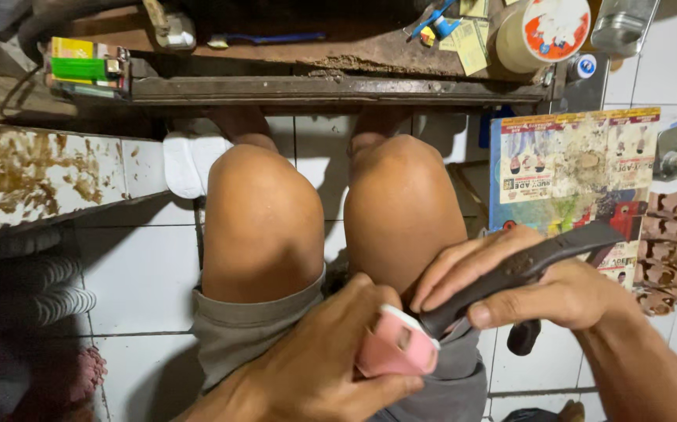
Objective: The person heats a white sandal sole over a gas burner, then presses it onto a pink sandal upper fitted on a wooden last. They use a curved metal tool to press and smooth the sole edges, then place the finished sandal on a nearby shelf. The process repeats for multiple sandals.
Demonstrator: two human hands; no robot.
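Two hands busy, left hand [319, 359] gripping soft pink piece [397, 348], right hand [541, 293] clasping black curved tool [526, 266]

colourful printed card [573, 168] leaning right; yellow-green packet [80, 61] top-left.

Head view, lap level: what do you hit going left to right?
Left hand → pink and white piece it holds → dark pliers-like tool → right hand gripping that tool.
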